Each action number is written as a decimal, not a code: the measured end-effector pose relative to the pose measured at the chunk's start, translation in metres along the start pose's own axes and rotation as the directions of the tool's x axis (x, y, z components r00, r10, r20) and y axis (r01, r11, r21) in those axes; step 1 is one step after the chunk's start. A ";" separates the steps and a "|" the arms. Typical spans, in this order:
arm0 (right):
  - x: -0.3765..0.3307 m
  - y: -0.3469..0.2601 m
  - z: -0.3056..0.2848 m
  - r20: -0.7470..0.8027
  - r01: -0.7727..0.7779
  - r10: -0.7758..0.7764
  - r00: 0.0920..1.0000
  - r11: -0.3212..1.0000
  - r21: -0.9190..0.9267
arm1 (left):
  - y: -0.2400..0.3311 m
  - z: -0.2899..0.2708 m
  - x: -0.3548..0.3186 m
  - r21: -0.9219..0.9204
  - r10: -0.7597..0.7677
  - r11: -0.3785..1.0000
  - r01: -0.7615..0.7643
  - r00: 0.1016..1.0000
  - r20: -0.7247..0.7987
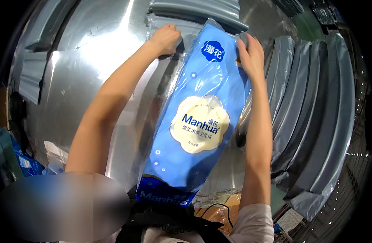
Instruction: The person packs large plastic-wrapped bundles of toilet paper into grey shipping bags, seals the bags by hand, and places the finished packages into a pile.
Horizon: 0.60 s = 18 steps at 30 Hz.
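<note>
A long blue pack of toilet paper (202,81) in clear film lies slantwise before me, its lower end near my body. To the left of its far end, my left hand (166,39) is closed, its curled fingers gripping the edge of a grey plastic bag (157,23). Along the pack's far right side rests my right hand (252,56), fingers stretched out and touching the wrap; its fingertips are partly hidden. The grey bag runs behind the pack's far end, so how far it reaches underneath cannot be seen.
Beneath everything is a shiny metal table (80,81). Folded grey plastic bags (198,10) lie at its far side. On the right, several long grey bags (311,113) stand in a row. More grey plastic (34,73) lies at the left edge, with a blue package (26,160) below it.
</note>
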State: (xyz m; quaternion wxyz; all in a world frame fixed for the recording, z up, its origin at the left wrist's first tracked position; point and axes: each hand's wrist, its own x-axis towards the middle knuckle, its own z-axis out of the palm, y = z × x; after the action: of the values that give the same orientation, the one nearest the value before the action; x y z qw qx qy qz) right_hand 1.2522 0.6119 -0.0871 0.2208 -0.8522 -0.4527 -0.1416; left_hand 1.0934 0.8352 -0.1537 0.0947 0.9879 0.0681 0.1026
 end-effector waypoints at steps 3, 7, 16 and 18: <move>0.033 -0.025 0.022 0.327 -0.114 0.119 0.938 0.993 -0.034 | 0.007 0.006 0.034 0.283 0.077 0.944 -0.171 0.947 0.312; 0.013 -0.056 0.026 0.313 -0.168 0.112 0.943 0.973 0.157 | -0.010 0.023 0.032 0.182 0.122 0.971 -0.158 0.973 0.195; 0.067 -0.074 0.026 0.307 -0.194 0.297 0.904 0.926 -0.324 | 0.016 -0.062 0.028 0.191 0.301 0.951 -0.243 0.866 -0.400; 0.045 -0.026 0.030 -0.012 -0.107 0.108 0.994 0.957 -0.270 | 0.005 -0.051 -0.001 0.132 0.203 0.978 -0.159 0.854 -0.478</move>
State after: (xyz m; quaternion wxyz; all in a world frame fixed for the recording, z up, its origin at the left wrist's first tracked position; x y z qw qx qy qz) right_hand 1.2566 0.6716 -0.0870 0.1095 -0.8978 -0.3826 -0.1886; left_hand 1.0819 0.8389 -0.1034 0.0207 0.9349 0.0011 0.3543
